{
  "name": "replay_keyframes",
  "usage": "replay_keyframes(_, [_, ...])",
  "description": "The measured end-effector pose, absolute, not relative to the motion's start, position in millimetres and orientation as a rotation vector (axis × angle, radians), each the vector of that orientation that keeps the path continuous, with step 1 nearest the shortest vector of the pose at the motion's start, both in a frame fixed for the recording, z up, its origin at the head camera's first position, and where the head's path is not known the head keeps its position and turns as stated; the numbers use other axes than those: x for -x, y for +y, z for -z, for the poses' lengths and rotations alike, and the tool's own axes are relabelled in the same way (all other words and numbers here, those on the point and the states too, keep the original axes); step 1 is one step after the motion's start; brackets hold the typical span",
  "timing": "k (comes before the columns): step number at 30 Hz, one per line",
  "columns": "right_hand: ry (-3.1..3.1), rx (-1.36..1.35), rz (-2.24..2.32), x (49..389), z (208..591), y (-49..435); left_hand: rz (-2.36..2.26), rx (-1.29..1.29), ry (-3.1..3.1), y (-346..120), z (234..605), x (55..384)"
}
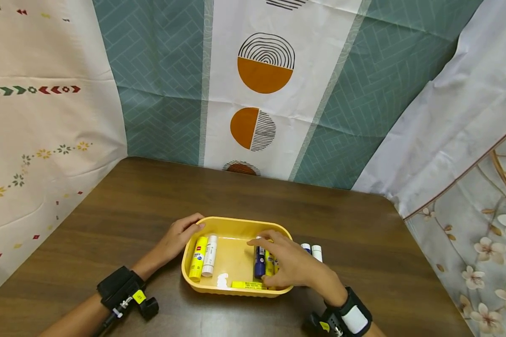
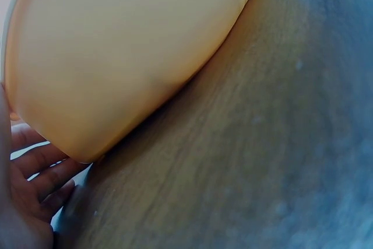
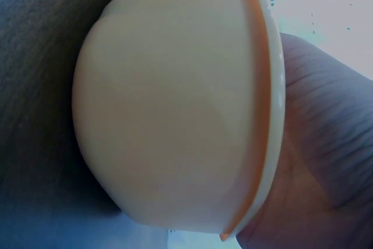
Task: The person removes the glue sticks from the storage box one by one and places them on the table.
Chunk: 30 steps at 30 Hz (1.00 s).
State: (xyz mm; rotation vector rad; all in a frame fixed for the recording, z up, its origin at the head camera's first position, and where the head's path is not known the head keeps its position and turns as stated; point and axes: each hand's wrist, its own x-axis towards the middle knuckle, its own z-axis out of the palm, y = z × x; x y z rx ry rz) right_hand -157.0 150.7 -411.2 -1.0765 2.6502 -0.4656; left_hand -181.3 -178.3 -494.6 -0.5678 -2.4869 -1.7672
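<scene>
Partly under the right grip (image 1: 294, 263), a blue tube (image 1: 259, 264) lies in the basket (image 1: 236, 228).

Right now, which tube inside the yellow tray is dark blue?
The dark blue tube beside the right hand; the other tubes visible in the tray are yellow or white.

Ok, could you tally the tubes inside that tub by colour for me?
Yellow tubes: at least 3
White tube: 1
Dark blue tube: 1
Total seen in the tub: at least 5; the right hand covers part of that end, so more may be hidden.
</scene>
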Motion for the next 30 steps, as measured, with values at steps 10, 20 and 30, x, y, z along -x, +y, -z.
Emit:
replay_keyframes(10, [2.59, 1.104, 0.577, 160, 406, 156, 1.749, 0.564, -2.482, -179, 493, 182])
replay_keyframes(20, [2.572, 1.038, 0.653, 160, 398, 161, 1.751, 0.564, -2.494, -179, 494, 182])
replay_keyframes(30, [2.567, 1.021, 0.654, 160, 397, 162, 1.753, 0.553, -2.509, -179, 494, 183])
